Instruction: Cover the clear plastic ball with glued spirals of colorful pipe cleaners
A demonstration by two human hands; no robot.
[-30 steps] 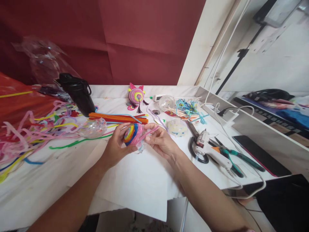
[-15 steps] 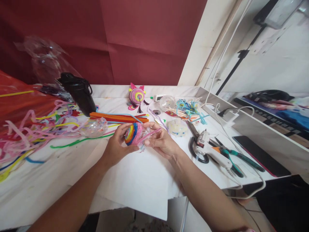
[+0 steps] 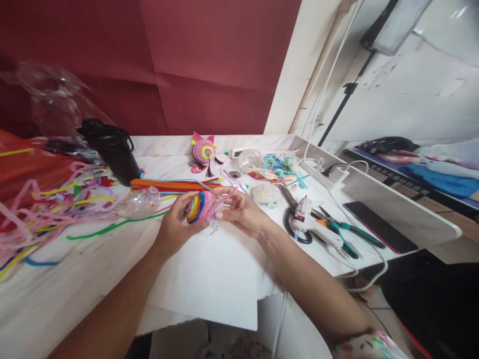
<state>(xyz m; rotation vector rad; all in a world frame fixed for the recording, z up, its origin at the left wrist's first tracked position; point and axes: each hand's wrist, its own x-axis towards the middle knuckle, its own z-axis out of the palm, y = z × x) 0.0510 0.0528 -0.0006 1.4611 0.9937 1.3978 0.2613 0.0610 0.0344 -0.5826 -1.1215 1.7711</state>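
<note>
Between both hands, above a white paper sheet (image 3: pixel 224 289), is a clear plastic ball (image 3: pixel 212 227) partly wrapped in pipe cleaners. Its left side carries coiled rings of orange, yellow, red and blue, followed by a pink band. My left hand (image 3: pixel 175 224) is closed around the wrapped side, thumb below and fingers over the top. On the bare right side, the thumb and fingers of my right hand (image 3: pixel 241 212) are closed on the ball. The loose end of a pink pipe cleaner (image 3: pixel 225 196) sticks up to the right past those fingertips.
A finished pink figure (image 3: pixel 204 151) stands behind, near a black bottle (image 3: pixel 110 152). Orange pipe cleaners (image 3: pixel 164 185) lie behind the hands; tangled ones (image 3: pixel 56 199) spread left. To the right are a glue gun (image 3: pixel 314 224), scissors (image 3: pixel 290 214), pliers (image 3: pixel 348 232) and a phone (image 3: pixel 379 227).
The whole view has swung slightly to the right, so everything sits further left. Both hands keep their hold; the pink loose end now stands up more steeply.
</note>
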